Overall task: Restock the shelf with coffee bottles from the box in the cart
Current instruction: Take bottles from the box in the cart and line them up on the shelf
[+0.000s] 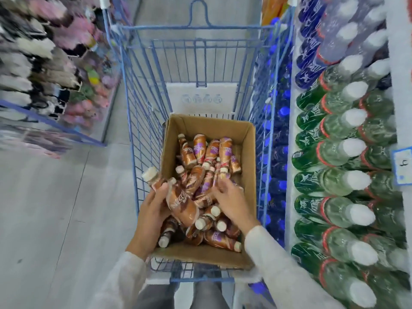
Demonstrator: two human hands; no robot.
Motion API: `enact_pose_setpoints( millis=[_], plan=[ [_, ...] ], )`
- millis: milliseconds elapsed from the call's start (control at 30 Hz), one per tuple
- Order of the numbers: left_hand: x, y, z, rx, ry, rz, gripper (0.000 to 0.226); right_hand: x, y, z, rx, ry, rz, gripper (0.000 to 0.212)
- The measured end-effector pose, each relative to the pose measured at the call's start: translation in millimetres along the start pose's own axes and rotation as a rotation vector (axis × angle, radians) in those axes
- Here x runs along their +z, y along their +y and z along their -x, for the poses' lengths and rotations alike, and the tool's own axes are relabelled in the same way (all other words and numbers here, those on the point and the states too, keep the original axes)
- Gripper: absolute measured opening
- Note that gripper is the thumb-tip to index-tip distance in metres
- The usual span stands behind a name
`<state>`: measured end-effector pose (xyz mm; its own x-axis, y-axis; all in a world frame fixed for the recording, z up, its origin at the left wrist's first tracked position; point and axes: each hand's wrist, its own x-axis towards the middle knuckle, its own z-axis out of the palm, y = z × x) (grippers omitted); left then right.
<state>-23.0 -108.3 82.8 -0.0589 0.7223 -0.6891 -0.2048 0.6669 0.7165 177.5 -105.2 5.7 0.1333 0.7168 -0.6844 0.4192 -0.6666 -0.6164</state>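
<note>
One wide-angle view looks from the person's head, facing forward and steeply down the aisle. The left hand [152, 208] and right hand [230, 198] sit close below the lens. The box [209, 128] lies directly under the fingers [161, 192], the cart [142, 117] runs away beyond the fingertips [223, 182], and shelves [292, 121] curve in left and right of them.

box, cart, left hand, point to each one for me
box [211, 128], head view, far inner wall
cart [156, 27], head view, far top rail
left hand [149, 210], head view, back of the hand
</note>
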Motion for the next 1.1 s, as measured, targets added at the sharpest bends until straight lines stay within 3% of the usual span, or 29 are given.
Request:
enact_pose_setpoints(
  millis=[100, 200, 467, 633, 800, 967, 1100],
  plan=[
    [-12, 5, 21, -0.032, 0.107, 0.123, 0.059, 26, -23, -53, -0.010, -0.032, 0.070, 0.061],
    [-16, 13, 39, -0.109, 0.194, 0.165, 0.043, 53, -47, -94, -0.065, -0.018, 0.130, 0.055],
    [-45, 15, 47, -0.191, 0.279, 0.118, 0.058, 113, -70, -191, -0.071, -0.057, 0.486, 0.074],
    [-63, 9, 48, -0.207, 0.370, 0.090, 0.075, 137, -63, -213, -0.060, 0.097, 0.548, 0.074],
    [-58, 13, 46, -0.193, 0.374, 0.049, 0.072, 122, -70, -207, -0.025, 0.081, 0.325, 0.069],
    [-42, 35, 52, -0.123, 0.217, -0.009, 0.051, 93, -65, -157, 0.023, -0.014, -0.065, 0.085],
    [-30, 53, 61, -0.082, 0.089, -0.017, 0.039, 64, -69, -78, 0.042, -0.050, -0.231, 0.084]
  ],
)
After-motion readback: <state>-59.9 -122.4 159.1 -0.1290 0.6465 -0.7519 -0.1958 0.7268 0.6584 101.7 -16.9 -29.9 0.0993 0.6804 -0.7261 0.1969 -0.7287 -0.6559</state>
